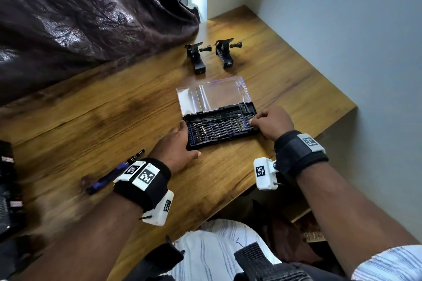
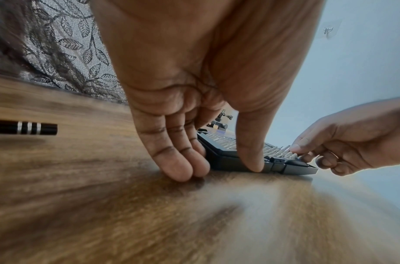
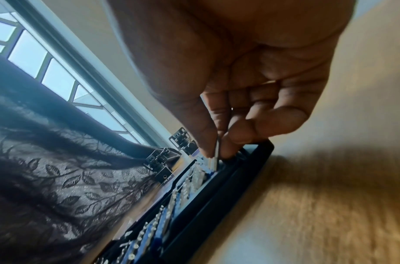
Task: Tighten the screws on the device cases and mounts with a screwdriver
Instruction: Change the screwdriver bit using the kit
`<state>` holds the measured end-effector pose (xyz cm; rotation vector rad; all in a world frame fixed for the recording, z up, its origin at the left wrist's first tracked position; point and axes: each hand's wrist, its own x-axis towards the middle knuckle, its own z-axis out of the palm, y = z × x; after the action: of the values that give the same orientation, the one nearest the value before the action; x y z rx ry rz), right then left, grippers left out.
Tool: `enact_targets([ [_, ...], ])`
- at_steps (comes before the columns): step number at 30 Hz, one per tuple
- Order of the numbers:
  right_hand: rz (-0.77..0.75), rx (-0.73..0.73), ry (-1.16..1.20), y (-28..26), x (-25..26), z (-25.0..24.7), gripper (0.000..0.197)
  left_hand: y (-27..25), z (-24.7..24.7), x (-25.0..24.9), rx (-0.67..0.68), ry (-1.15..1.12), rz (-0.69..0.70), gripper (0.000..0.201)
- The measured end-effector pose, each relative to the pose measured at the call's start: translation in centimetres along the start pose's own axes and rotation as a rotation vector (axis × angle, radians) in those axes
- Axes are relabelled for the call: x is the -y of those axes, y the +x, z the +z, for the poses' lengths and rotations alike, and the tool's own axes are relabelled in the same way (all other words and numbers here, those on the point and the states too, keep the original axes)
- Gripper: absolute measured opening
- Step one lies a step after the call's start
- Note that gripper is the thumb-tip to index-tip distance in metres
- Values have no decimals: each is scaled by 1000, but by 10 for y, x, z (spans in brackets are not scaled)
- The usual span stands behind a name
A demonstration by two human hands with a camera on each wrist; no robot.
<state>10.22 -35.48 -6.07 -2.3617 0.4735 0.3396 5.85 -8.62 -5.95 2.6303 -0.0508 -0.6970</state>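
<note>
At the near left corner of the bit box [image 1: 219, 130], the left hand [image 1: 178, 143] lies with straight fingers [image 2: 172, 160] down on the table [image 1: 96, 116] against the box's side and the thumb on its front wall, holding nothing; probably bracing the box so it doesn't slide. At the box's right end, the right hand [image 1: 271, 123] pinches a thin metal bit [image 3: 217, 150] between thumb and forefinger, upright in its slot row, likely pulling it out for the driver. The box's clear lid [image 1: 212, 94] lies folded flat behind it, so the rows stay reachable. Left of the box, near the left wrist, the screwdriver [image 1: 114, 173] lies on the table, untouched, waiting for a bit. Behind the box, well apart from it, the two black mounts [image 1: 210, 56] sit side by side. No screw tightening has started, by the look of it.
</note>
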Motion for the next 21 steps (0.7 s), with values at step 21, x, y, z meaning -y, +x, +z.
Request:
enact_targets([
  [21,-203,-65,-203,8,64,-25,33,-1,-49,25,-231,-93,-30,53],
])
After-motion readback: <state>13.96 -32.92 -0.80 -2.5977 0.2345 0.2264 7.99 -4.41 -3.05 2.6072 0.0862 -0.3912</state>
